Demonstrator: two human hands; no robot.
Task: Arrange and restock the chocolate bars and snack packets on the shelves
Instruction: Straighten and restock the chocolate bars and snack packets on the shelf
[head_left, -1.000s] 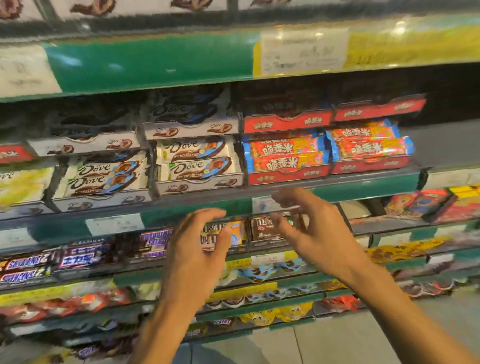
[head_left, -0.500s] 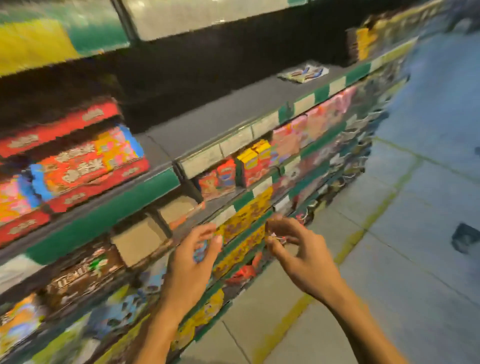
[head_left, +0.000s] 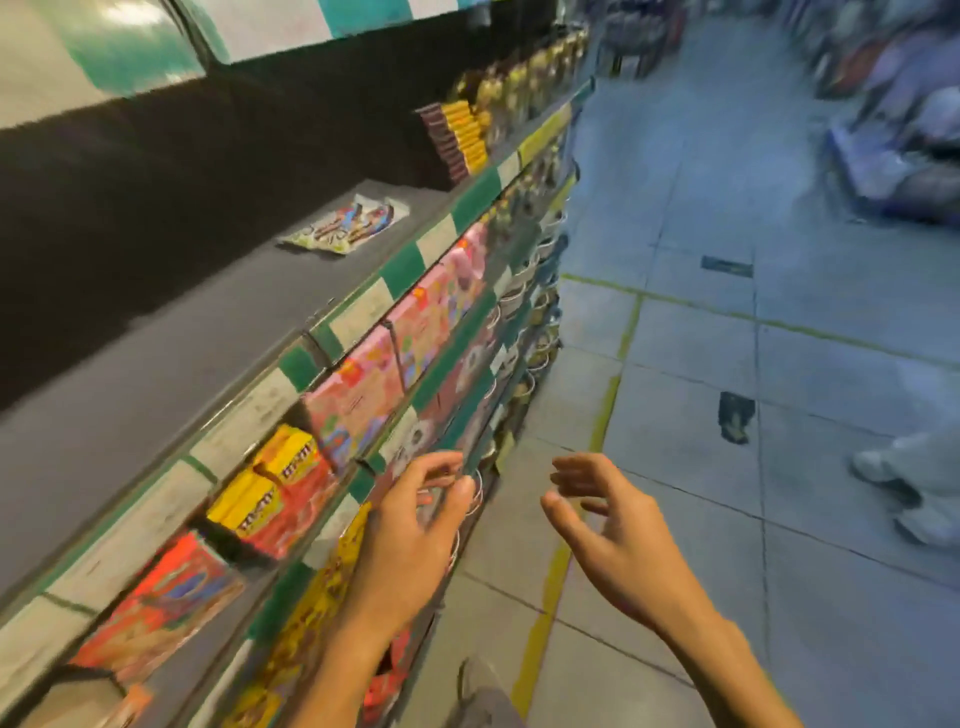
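My left hand (head_left: 410, 530) hovers in front of the lower shelf edges with fingers loosely curled, holding nothing. My right hand (head_left: 608, 535) hangs over the aisle floor, fingers relaxed and spread, also holding nothing. A single snack packet (head_left: 345, 226) lies flat on the mostly bare grey shelf (head_left: 171, 353). On the shelf below stand yellow candy boxes (head_left: 270, 483), an orange-red box (head_left: 161, 608) and pink boxes (head_left: 395, 348). Stacked brown and yellow chocolate bars (head_left: 460, 137) sit farther down the grey shelf.
The shelf unit runs along the left into the distance. The tiled aisle floor (head_left: 727, 364) with yellow lines lies to the right. Another person's white shoes (head_left: 904, 493) stand at the right edge. Blurred goods (head_left: 904, 130) fill the far right.
The view has swung to the right, away from the Dove and red-boxed bars, along the shelves toward the aisle. Both hands stay raised and hold nothing.
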